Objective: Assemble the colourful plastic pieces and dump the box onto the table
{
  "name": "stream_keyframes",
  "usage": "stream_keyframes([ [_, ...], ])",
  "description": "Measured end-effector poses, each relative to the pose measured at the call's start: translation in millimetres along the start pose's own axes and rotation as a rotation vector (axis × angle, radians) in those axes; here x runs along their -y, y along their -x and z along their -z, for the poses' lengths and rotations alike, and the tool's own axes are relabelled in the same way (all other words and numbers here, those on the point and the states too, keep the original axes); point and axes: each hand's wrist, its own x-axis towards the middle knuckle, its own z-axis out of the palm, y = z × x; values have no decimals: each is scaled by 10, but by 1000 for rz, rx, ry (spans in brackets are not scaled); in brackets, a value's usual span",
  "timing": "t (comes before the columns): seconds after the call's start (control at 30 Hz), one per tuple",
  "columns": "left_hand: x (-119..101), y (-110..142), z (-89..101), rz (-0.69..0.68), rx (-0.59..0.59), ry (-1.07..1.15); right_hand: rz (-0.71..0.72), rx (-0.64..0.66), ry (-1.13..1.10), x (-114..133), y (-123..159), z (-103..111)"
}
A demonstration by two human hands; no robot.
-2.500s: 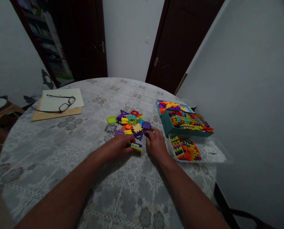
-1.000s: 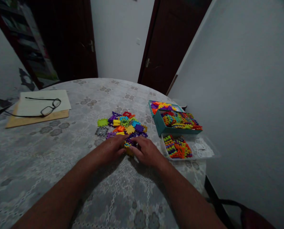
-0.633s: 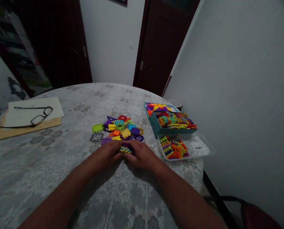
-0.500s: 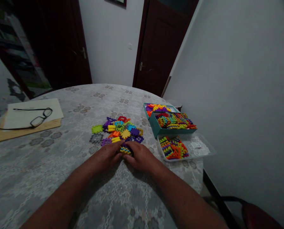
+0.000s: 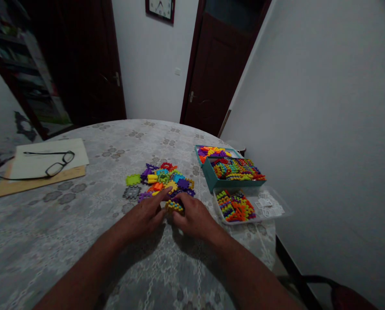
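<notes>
My left hand and my right hand meet at the near edge of a heap of coloured interlocking plastic pieces on the round table. Between the fingertips of both hands sits a small joined block of yellow, blue and purple pieces, pinched from either side. My left index finger reaches forward toward the heap. A grey piece and a green piece lie at the heap's left.
A teal box full of pieces stands to the right, with a clear tray of more pieces in front of it. Glasses rest on papers at the left. Dark doors and a wall clock are behind.
My right hand came in from the right of the heap to meet my left on the small block. The view tilted upward, showing the clock.
</notes>
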Motion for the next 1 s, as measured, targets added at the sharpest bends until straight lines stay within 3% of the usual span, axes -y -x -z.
stream_keyframes([
  [0.13,4,-28,81,8,-120,-33,-52,-181,-66,72,-69,589],
  [0.27,62,-55,83,55,-246,-133,-124,-371,113,-261,-417,1290],
  [0.33,121,-58,75,75,-286,-182,-220,-361,203,-581,-680,1585],
  [0.47,255,-47,84,107,-314,-230,-297,-163,381,-1212,-1155,1974],
  [0.6,328,-45,115,193,-304,-231,-296,-3,429,-1535,-1413,2070],
  [0.8,352,-50,138,267,-346,-236,-280,146,410,-1647,-1592,1955],
  [1.0,388,-45,119,274,-380,-247,-272,126,451,-1704,-1574,1919],
])
